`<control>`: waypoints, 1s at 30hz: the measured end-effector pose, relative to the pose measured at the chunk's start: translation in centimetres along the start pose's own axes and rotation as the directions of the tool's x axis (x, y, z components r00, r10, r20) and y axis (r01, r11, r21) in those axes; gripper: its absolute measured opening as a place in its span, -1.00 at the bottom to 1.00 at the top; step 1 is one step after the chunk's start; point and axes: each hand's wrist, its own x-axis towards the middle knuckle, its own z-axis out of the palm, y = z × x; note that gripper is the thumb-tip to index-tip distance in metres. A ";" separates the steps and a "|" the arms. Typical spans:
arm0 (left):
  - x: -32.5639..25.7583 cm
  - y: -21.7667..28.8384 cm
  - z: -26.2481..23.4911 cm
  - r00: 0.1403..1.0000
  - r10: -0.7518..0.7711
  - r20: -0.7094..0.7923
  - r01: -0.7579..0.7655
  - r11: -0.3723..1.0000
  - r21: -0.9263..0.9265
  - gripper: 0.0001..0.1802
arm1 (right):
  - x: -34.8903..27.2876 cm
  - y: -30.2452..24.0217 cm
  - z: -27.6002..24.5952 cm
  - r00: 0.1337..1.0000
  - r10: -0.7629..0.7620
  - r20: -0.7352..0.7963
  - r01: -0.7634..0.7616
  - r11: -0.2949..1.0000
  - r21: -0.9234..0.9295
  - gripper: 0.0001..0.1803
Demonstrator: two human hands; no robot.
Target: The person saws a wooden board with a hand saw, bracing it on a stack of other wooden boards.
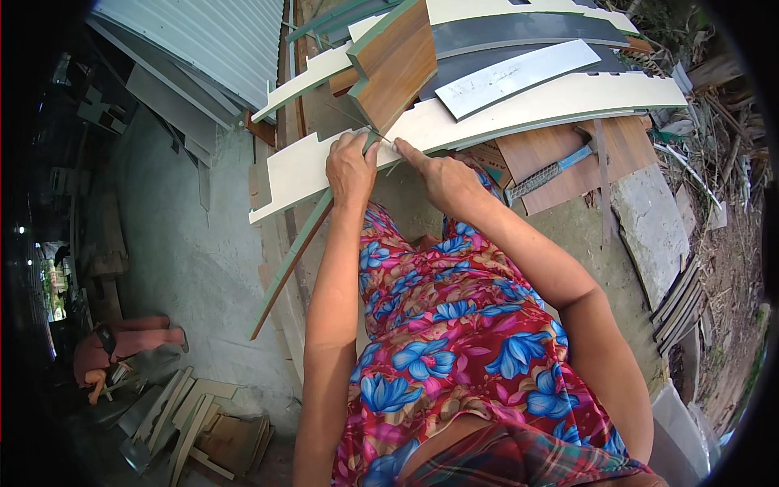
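Observation:
My left hand [353, 169] is closed around a long narrow strip [294, 256] with a green edge and a brown side. The strip slants down to the left, and its upper end shows beside my thumb. Close by, my right hand [448, 183] has its index finger stretched toward that end, with the other fingers curled under. A small whitish bit shows at the fingertip; whether the hand grips it is unclear. Both hands are at the near edge of a long white notched board [479, 120]. A wood-grain board [398, 69] with a green edge rests on it just beyond.
A pale flat strip [519, 77] lies across the boards. To the right, a hammer [552, 172] rests on a wood-grain panel [625, 154]. A grey slab [649, 223] lies beyond it. At lower left are board offcuts [191, 426] and another person [122, 351] bent low.

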 end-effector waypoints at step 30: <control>-0.1 0.0 0.6 0.998 -0.057 -0.007 0.057 0.998 -0.026 -0.76 | 2.9 0.4 3.4 0.985 -0.049 -0.165 0.056 0.998 0.039 -0.20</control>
